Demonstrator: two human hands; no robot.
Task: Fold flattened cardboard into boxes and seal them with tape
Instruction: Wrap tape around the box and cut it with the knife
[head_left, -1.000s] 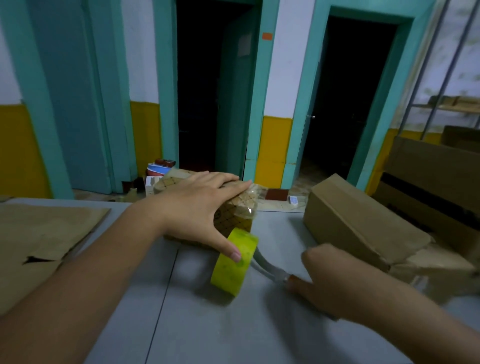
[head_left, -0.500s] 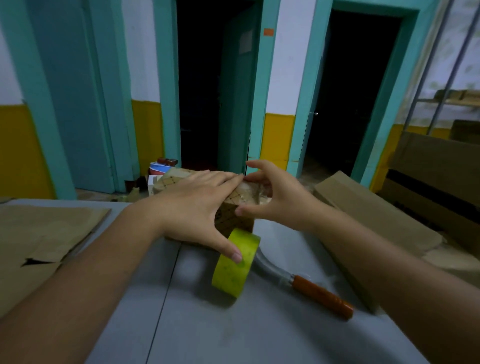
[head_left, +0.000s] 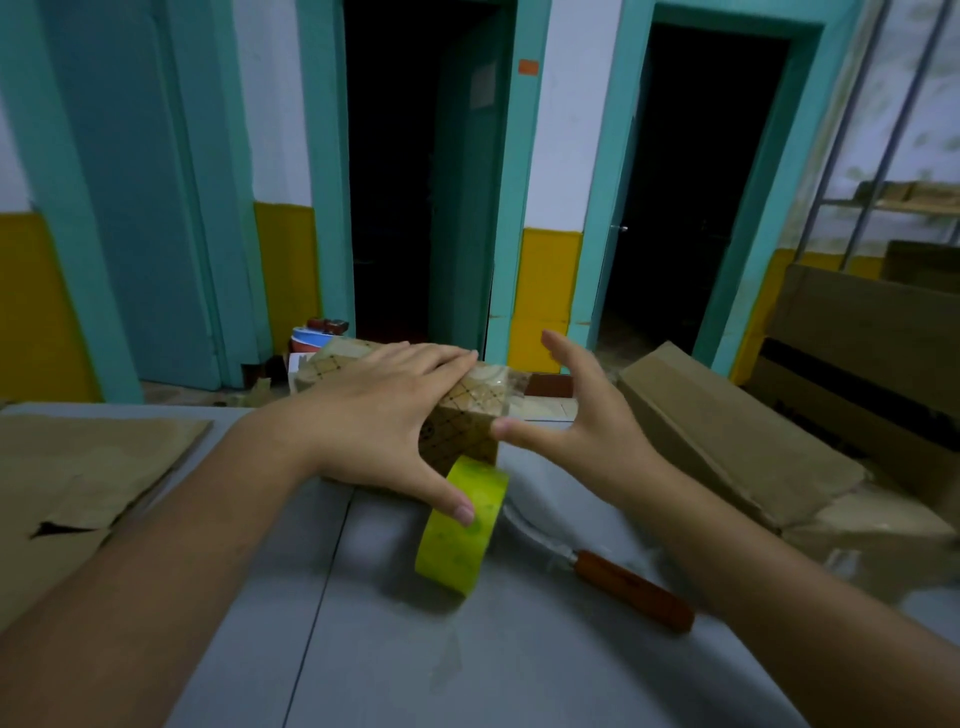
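Note:
A small patterned cardboard box (head_left: 467, 410) sits on the grey table (head_left: 467, 649). My left hand (head_left: 379, 415) presses flat on its top, fingers straight, and its thumb tip touches a yellow-green tape roll (head_left: 457, 540) standing on edge in front of the box. Clear tape (head_left: 501, 382) covers the box's right end. There my right hand (head_left: 587, 415) is spread open, thumb tip at the box's right edge, fingers raised off it and holding nothing.
A knife with an orange handle (head_left: 634, 587) lies on the table under my right forearm. Flattened cardboard (head_left: 78, 467) lies at the left. A larger brown box (head_left: 727, 431) and more cardboard stand at the right. Two dark doorways are behind.
My right hand left the knife on the table, went up to the box's right end, and has now spread open slightly to the right. My left hand stayed on the box and roll.

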